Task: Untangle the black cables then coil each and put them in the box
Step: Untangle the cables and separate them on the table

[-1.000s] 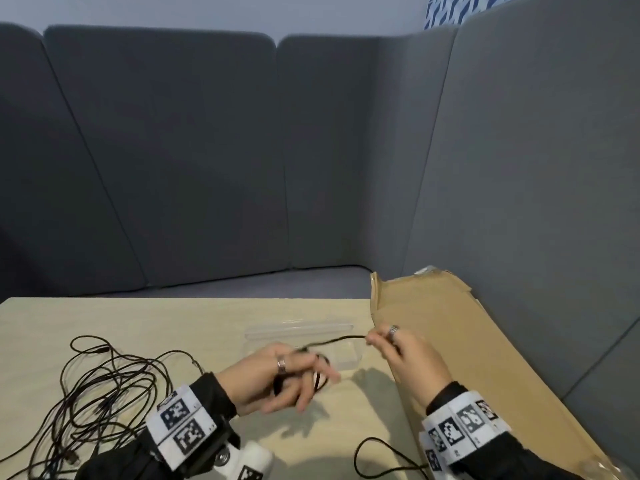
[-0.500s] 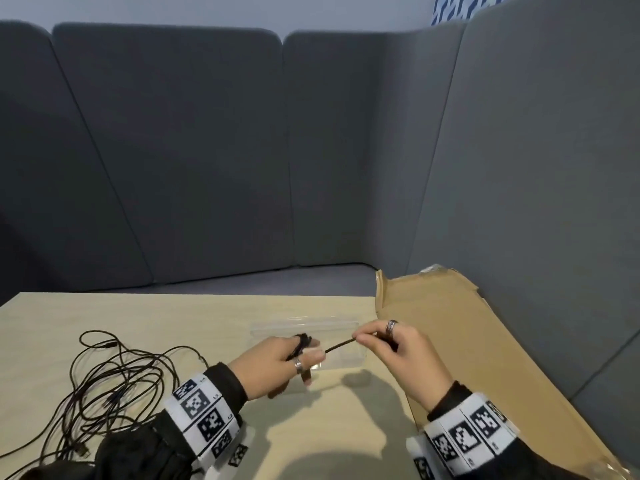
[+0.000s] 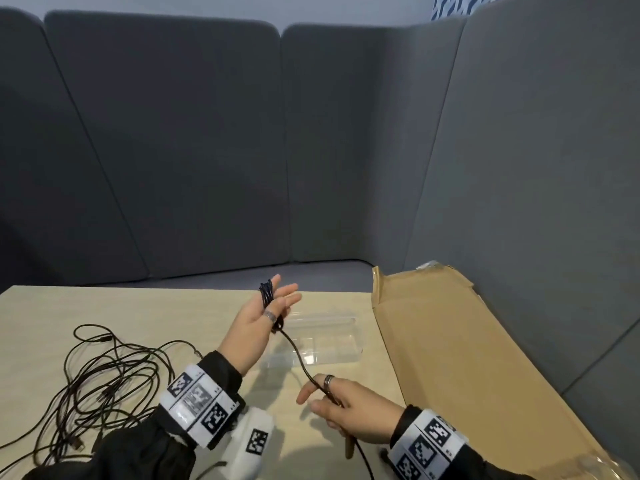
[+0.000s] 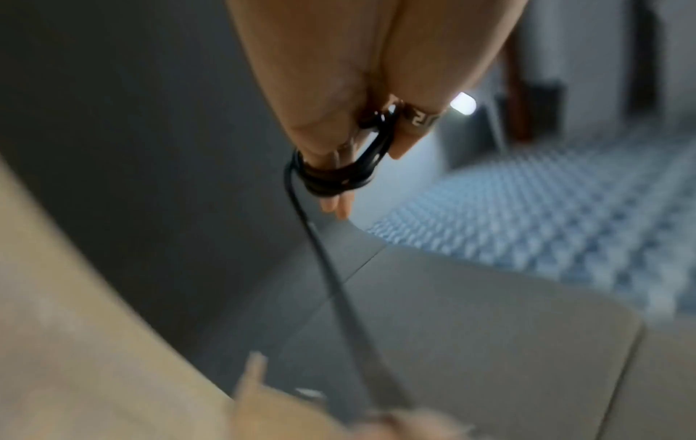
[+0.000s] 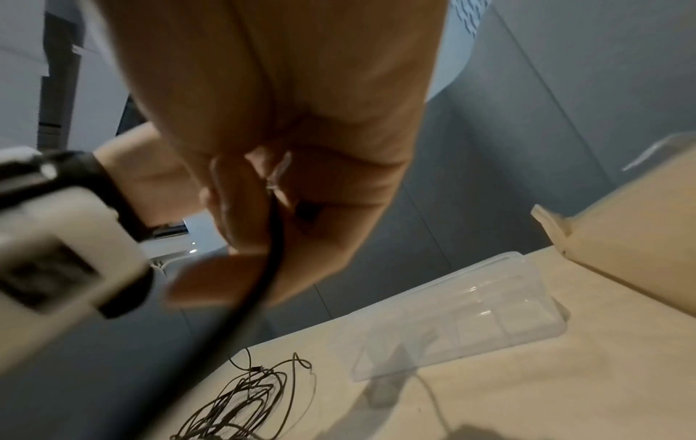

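My left hand (image 3: 273, 306) is raised over the table with its fingers straight. One black cable (image 3: 297, 351) is wound in a small coil (image 3: 266, 294) round two of them; the left wrist view shows the same coil (image 4: 335, 178). From there the cable runs down to my right hand (image 3: 320, 398), which pinches it between thumb and fingers near the table's front edge, then trails off below. The pinched cable (image 5: 269, 268) shows in the right wrist view too. The other black cables (image 3: 104, 375) lie tangled on the table at the left. The clear plastic box (image 3: 346, 355) sits open behind my hands.
A large flat sheet of brown cardboard (image 3: 467, 358) leans along the table's right side against the grey padded wall. The pale wooden table (image 3: 138, 306) ends at a grey bench seat behind. The tangle (image 5: 244, 402) and the box (image 5: 471, 312) also appear in the right wrist view.
My left hand has lifted and opened its fingers upward with the coil round them. My right hand has slid down the cable towards me, so a longer stretch runs between the hands.
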Demonstrator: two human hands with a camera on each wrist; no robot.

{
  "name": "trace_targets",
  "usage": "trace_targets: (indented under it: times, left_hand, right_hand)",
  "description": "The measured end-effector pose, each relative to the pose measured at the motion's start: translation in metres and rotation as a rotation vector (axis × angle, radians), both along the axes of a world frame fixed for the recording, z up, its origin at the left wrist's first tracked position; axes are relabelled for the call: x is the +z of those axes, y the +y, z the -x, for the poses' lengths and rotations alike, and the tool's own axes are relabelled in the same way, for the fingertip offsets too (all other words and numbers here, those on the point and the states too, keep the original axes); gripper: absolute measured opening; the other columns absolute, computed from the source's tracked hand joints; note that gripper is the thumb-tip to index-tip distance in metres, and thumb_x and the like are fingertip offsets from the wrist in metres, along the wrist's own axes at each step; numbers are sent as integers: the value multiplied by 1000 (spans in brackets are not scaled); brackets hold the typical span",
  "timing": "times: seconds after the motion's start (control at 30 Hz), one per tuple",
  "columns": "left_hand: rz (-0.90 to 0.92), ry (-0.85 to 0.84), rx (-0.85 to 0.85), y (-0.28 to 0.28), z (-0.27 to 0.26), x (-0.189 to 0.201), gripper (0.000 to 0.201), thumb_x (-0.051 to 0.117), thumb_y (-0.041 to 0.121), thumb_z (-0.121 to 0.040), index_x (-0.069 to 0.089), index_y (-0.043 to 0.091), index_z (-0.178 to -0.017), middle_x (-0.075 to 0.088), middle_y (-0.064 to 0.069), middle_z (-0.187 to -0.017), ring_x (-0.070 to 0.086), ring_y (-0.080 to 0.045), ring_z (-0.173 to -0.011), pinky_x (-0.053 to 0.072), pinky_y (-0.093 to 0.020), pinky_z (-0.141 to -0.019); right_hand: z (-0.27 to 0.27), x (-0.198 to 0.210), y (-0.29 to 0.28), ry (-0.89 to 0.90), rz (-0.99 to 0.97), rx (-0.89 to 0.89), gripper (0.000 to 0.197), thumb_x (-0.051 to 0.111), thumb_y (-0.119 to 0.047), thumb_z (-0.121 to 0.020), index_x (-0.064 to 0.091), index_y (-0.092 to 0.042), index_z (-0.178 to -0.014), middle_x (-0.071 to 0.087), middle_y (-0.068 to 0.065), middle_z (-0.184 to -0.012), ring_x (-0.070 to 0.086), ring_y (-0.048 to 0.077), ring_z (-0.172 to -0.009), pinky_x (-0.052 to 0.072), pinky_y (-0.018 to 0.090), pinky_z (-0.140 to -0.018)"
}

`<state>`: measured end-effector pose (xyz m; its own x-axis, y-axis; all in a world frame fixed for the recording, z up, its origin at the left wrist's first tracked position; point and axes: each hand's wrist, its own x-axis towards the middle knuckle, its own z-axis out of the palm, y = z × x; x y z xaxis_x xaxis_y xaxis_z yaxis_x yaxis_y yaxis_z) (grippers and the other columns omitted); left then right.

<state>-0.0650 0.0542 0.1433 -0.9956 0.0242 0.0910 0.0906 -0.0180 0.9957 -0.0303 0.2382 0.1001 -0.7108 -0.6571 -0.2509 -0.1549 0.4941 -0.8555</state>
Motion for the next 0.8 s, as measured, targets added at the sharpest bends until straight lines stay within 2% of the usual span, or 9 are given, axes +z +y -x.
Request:
trace_targets:
  times: [0.1,0.17,0.2,0.3,0.37,0.5,0.6,0.7,0.8]
  left_hand:
    - [851,140,-103,-14,3,-18,51,36,17,-99,17,15,-146,50,6,-130,59,-6,-103,39,-16,-92]
    - [1148,97,-166,-23,2,-26,49,38,33,-97,27,17,-142,58,-2,-123,62,-15,-97,43,-22,-89]
    - [1159,32,-219,-26,-1,-27,48,41,47,-94,38,21,-134,64,-3,-110,65,-13,-87,47,-24,-84]
    - [857,-246,-454,-29,-16,-24,69,51,85,-58,64,26,-93,62,7,-59,50,-3,-44,42,-18,-49]
    - [569,-343,-657,-23,-24,-21,60,62,79,-58,70,24,-80,56,8,-46,40,-4,-35,33,-17,-42]
    - [-134,-375,-700,-10,-32,-8,47,75,47,-69,73,7,-94,65,-8,-56,50,-9,-33,42,-18,-43]
    - [-557,-321,-434,-4,-30,2,65,91,32,-44,73,6,-100,72,-17,-89,71,-24,-68,57,-28,-59]
    - [-652,-158,-172,-6,-15,6,66,82,25,-62,59,4,-120,66,-15,-116,65,-25,-106,57,-31,-82]
    - [-238,-63,-37,-13,-5,-2,40,53,15,-91,47,8,-130,65,-1,-120,59,-9,-114,48,-27,-97]
  right_hand:
    - [7,8,8,143,-31,-55,15,44,-22,-97,57,-30,-98,44,-12,-64,42,0,-51,34,13,-50]
    - [19,15,17,257,-36,-141,12,50,-26,-95,60,-31,-88,50,-10,-69,43,0,-56,35,15,-57]
    - [26,18,23,281,-32,-201,11,56,-29,-92,60,-32,-82,50,-5,-67,43,5,-59,35,20,-59]
    - [40,19,37,347,-70,-342,14,68,-35,-81,61,-32,-69,47,-6,-59,41,9,-56,34,21,-55]
    - [44,14,34,388,-91,-375,15,68,-40,-79,60,-35,-68,56,-9,-63,47,5,-59,38,18,-57]
    - [36,-5,14,368,39,-314,14,55,-37,-91,62,-39,-79,64,-10,-74,55,4,-68,45,23,-66]
    - [17,-20,0,168,86,-166,25,40,-26,-99,54,-46,-91,51,-8,-64,48,5,-56,41,14,-53]
    - [-6,-36,-11,-55,-7,-10,22,35,-24,-99,53,-35,-93,47,-8,-66,46,0,-54,40,17,-60]
    - [-23,-36,-13,57,-54,102,18,38,-26,-96,54,-33,-95,57,-6,-76,52,0,-67,41,18,-70]
